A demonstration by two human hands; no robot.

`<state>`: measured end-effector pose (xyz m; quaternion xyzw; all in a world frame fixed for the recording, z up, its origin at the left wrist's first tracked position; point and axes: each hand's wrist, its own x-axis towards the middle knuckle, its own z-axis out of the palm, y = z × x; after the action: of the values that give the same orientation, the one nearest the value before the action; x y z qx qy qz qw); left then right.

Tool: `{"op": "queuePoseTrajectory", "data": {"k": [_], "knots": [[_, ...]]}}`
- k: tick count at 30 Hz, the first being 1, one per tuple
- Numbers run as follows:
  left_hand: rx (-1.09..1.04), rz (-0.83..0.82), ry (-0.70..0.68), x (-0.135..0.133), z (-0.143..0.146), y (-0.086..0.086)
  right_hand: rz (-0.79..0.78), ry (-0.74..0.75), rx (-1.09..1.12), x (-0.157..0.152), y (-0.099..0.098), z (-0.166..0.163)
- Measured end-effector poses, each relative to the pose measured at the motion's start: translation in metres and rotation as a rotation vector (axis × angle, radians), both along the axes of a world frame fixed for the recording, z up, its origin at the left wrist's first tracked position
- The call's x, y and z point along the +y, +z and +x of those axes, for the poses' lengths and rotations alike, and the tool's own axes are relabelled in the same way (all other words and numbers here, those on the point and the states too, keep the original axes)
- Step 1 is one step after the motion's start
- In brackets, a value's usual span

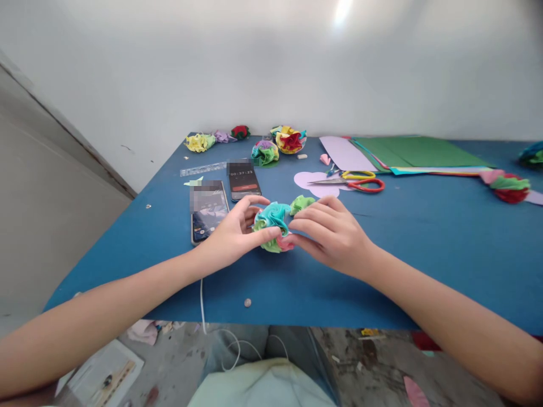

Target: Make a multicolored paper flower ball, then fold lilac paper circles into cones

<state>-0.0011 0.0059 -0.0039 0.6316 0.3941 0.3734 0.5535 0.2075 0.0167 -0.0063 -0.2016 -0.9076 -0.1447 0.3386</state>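
Observation:
My left hand (235,233) is closed around a ball of ruffled paper flowers (272,217) in turquoise, green and pink, its thumb along the near side. My right hand (333,233) pinches a small green paper flower (300,204) just right of the ball. Its lower fingertips touch or nearly touch the ball's pink edge. The contact between the green flower and the ball is partly hidden by fingers. Behind the right hand lie scissors (365,184) with red and yellow handles, on a lilac flower-shaped paper (306,181).
Two phones, one (206,217) with a white cable (202,305) and one showing a timer (244,181), lie at left near a clear ruler (203,168). Finished paper flowers (290,139) line the back. Green sheets (419,151) are stacked back right. A small round bead (248,303) sits in front.

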Motion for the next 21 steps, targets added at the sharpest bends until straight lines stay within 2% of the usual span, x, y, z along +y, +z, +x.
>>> {"op": "queuePoseTrajectory", "data": {"k": [5,10,12,14,16,18,21], "knots": [[0.025,0.016,-0.079,-0.001,-0.001,0.002,-0.075,0.028,-0.019,0.004,0.000,0.001],[0.016,0.010,-0.114,-0.003,0.002,0.002,-0.077,0.059,0.017,0.002,-0.002,-0.002],[0.058,0.064,-0.111,-0.004,0.002,0.002,-0.067,0.057,0.041,0.000,-0.003,-0.003],[0.160,0.264,-0.034,-0.006,0.002,0.003,-0.050,0.040,0.052,-0.002,-0.004,-0.006],[0.321,0.595,0.077,-0.009,0.002,0.006,-0.032,0.026,0.032,-0.005,-0.003,-0.008],[0.486,0.882,0.100,-0.012,0.001,0.011,-0.016,0.012,-0.005,-0.008,-0.001,-0.011],[0.626,1.013,0.030,-0.015,0.000,0.017,-0.016,-0.017,-0.044,-0.012,0.001,-0.014]]}}
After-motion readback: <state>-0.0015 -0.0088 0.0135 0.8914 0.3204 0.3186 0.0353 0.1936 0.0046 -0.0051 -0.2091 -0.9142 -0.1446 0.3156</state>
